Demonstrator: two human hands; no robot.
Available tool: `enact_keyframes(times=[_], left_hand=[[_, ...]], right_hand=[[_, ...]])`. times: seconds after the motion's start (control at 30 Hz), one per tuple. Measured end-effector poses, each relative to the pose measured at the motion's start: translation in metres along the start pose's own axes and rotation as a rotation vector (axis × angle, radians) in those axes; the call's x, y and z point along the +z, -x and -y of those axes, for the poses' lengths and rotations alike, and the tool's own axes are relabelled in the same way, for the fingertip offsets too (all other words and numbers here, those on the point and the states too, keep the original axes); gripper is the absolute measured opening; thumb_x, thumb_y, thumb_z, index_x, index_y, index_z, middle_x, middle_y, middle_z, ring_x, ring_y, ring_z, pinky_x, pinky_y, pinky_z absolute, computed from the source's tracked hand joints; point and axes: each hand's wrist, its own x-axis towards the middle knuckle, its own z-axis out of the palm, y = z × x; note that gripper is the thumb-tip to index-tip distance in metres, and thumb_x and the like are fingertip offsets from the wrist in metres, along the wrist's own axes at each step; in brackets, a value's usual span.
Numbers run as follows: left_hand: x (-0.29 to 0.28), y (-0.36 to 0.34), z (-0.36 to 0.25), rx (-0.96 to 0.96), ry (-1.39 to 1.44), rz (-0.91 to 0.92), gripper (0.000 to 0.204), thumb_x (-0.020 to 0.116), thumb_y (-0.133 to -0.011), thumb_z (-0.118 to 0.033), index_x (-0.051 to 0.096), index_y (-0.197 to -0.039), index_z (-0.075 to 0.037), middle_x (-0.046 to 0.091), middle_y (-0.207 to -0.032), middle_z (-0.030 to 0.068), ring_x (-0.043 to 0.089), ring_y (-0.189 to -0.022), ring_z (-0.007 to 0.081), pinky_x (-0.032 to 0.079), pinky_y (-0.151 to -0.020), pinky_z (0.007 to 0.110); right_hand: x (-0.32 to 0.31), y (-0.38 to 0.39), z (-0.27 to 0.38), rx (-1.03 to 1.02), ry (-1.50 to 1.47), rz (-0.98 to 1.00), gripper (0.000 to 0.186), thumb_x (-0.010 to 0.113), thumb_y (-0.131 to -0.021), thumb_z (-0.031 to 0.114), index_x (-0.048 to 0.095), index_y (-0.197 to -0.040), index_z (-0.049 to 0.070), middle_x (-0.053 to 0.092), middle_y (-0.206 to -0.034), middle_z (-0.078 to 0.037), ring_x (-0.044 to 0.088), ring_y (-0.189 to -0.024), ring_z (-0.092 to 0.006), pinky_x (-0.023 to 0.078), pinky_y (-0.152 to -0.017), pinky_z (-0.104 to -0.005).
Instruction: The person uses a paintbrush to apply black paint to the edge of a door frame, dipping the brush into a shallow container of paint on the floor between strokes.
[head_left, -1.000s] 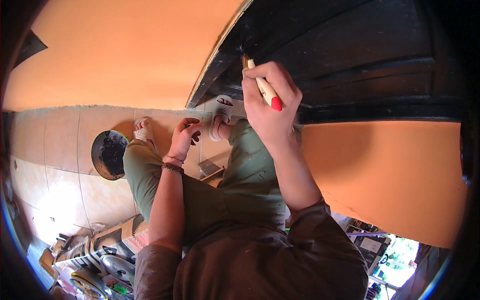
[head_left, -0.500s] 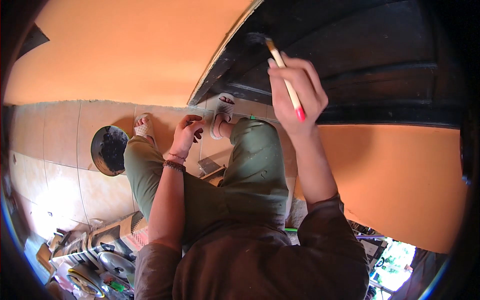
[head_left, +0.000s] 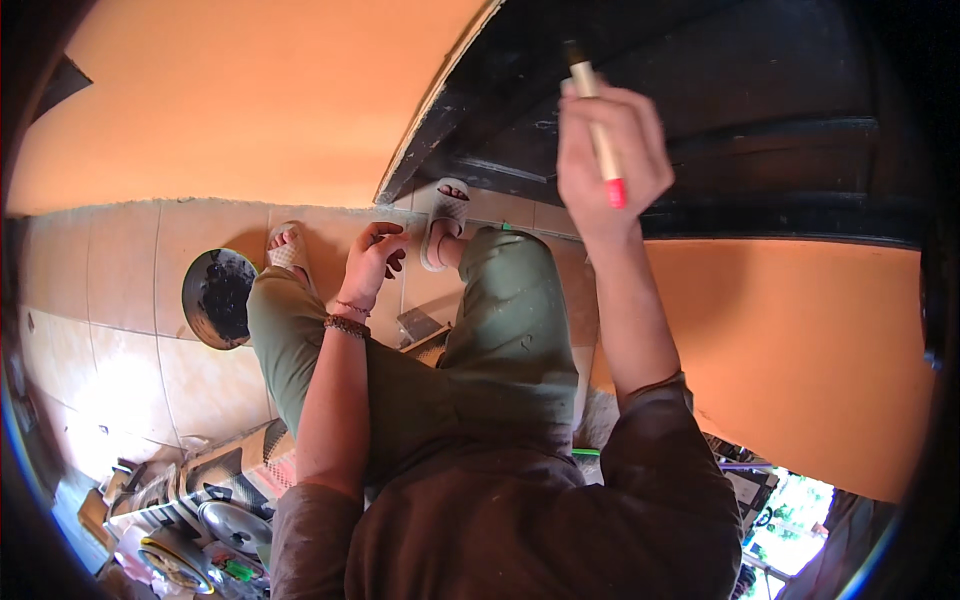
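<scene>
My right hand (head_left: pixel 640 180) is raised and closed around a paintbrush (head_left: pixel 604 145) with a pale handle and a red end. Its dark bristles point away from me, over a black panelled door (head_left: pixel 770 80); whether they touch the surface I cannot tell, as hand and brush are slightly blurred. Low between my knees hangs my left hand (head_left: pixel 372 258), its fingers loosely bent and apart, with nothing seen in it. Left of my foot, a round bowl (head_left: pixel 198 325) on the floor holds black paint (head_left: pixel 226 290).
Orange wall (head_left: pixel 250 100) borders the door on both sides. Beneath me is a tiled floor (head_left: pixel 120 260), where my sandalled feet rest. Cardboard (head_left: pixel 235 465), a round metal lid (head_left: pixel 235 525) and other clutter lie at the lower left.
My right hand and the brush have shifted a little to the right and farther up the picture, and the bristles have left their earlier spot on the door. My left hand has barely moved.
</scene>
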Motion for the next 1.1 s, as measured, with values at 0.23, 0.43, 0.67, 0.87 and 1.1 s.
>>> enact_keyframes(times=[0.23,0.43,0.67,0.87,1.1], left_hand=[[-0.003,0.001,0.002,-0.008,-0.034,-0.009,0.028,0.061,-0.082,-0.023,0.058,-0.101,-0.003,0.059,-0.074,0.0050,0.057,-0.059,0.0125,0.043,-0.051,0.024],[0.012,0.000,-0.003,-0.016,-0.009,0.020,0.026,0.064,-0.078,-0.022,0.059,-0.097,-0.004,0.058,-0.071,0.0024,0.053,-0.058,0.0095,0.039,-0.051,0.023],[0.000,0.001,0.004,-0.020,-0.019,-0.008,0.028,0.064,-0.079,-0.023,0.059,-0.099,-0.004,0.058,-0.071,0.0027,0.054,-0.058,0.0100,0.039,-0.050,0.023],[0.006,0.001,0.002,-0.026,-0.043,-0.006,0.028,0.065,-0.079,-0.024,0.059,-0.097,-0.004,0.058,-0.071,0.0027,0.054,-0.058,0.0098,0.039,-0.050,0.023],[0.005,0.000,0.001,-0.022,-0.049,-0.005,0.028,0.064,-0.078,-0.024,0.060,-0.097,-0.004,0.058,-0.072,0.0028,0.053,-0.058,0.0100,0.039,-0.051,0.022]], right_hand=[[-0.017,0.011,0.038,0.095,0.040,0.016,0.017,0.071,-0.070,-0.009,0.063,-0.081,0.001,0.061,-0.082,-0.014,0.064,-0.072,-0.0233,0.055,-0.061,-0.0268],[0.049,0.042,0.049,0.218,-0.146,-0.074,0.019,0.068,-0.067,-0.011,0.061,-0.078,0.003,0.062,-0.081,-0.013,0.062,-0.071,-0.0226,0.051,-0.062,-0.0284],[0.031,0.043,0.063,0.295,-0.241,-0.136,0.017,0.064,-0.068,-0.012,0.058,-0.076,0.002,0.056,-0.076,-0.013,0.059,-0.066,-0.0236,0.049,-0.059,-0.0305],[0.052,0.038,0.050,0.268,-0.154,-0.145,0.014,0.071,-0.074,-0.007,0.060,-0.079,0.001,0.062,-0.079,-0.011,0.062,-0.069,-0.0174,0.050,-0.063,-0.0260],[0.044,0.043,0.054,0.389,-0.198,-0.260,0.019,0.065,-0.069,-0.011,0.060,-0.081,0.002,0.061,-0.077,-0.014,0.062,-0.072,-0.0262,0.051,-0.063,-0.0312]])
